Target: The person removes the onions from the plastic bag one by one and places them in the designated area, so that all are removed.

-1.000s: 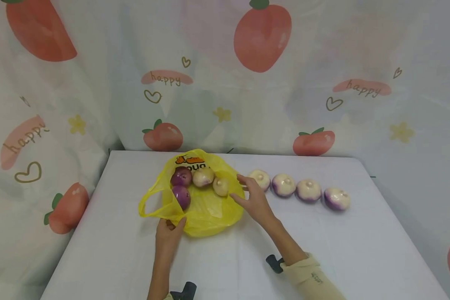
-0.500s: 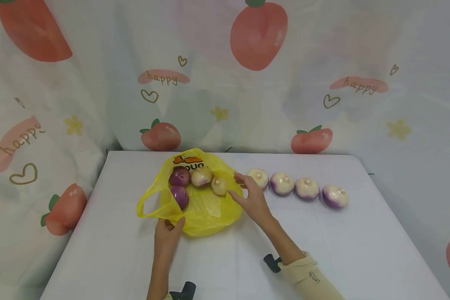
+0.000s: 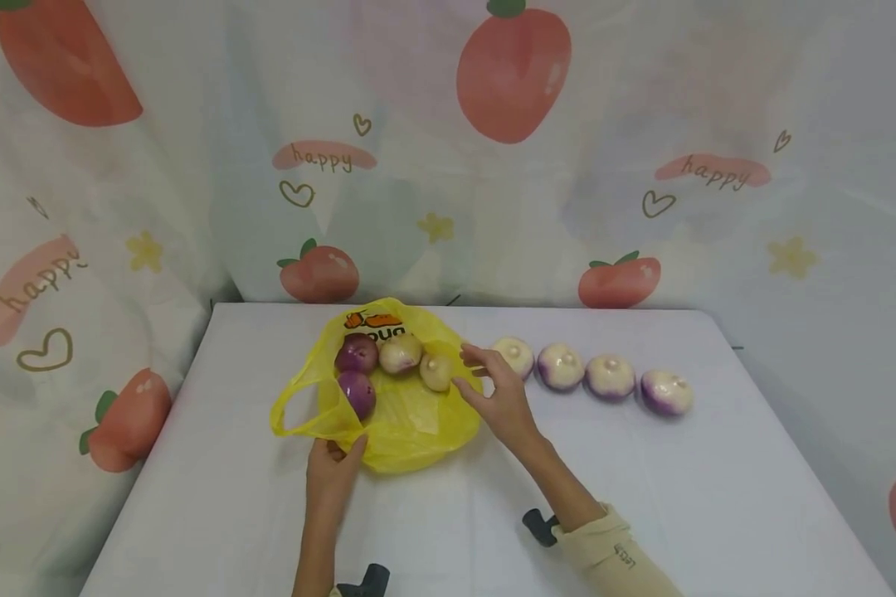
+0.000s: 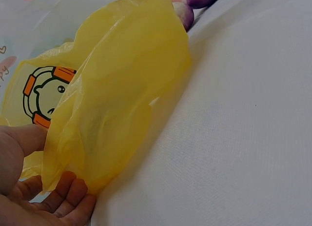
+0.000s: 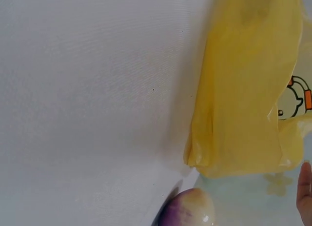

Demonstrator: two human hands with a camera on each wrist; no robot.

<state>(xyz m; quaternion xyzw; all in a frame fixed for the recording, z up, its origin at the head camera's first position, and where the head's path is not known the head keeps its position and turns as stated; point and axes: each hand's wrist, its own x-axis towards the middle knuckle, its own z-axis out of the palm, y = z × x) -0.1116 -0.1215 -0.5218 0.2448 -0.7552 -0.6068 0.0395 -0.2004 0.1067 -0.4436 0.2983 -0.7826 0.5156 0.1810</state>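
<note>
A yellow plastic bag (image 3: 411, 444) lies on the table with its mouth spread and its handle loop to the left. Two purple round vegetables (image 3: 357, 353) and two pale ones (image 3: 401, 354), turnip-like, rest inside. My left hand (image 3: 332, 477) holds the bag's front left edge; in the left wrist view the thumb and fingers (image 4: 73, 199) lie on either side of the plastic. At the bag's right rim is my right hand (image 3: 504, 406), thumb and fingers apart, with nothing seen between them. In the right wrist view only some fingers (image 5: 305, 192) show.
Several white-and-purple round vegetables (image 3: 610, 377) stand in a row right of the bag, the nearest (image 3: 514, 356) partly behind my right hand. A white cloth covers the table (image 3: 642, 497). Behind it hangs a printed curtain (image 3: 493, 232).
My right hand's fingers have shifted slightly left over the bag's rim. The left hand keeps its hold. The view has moved a little; the vegetables stay in their places.
</note>
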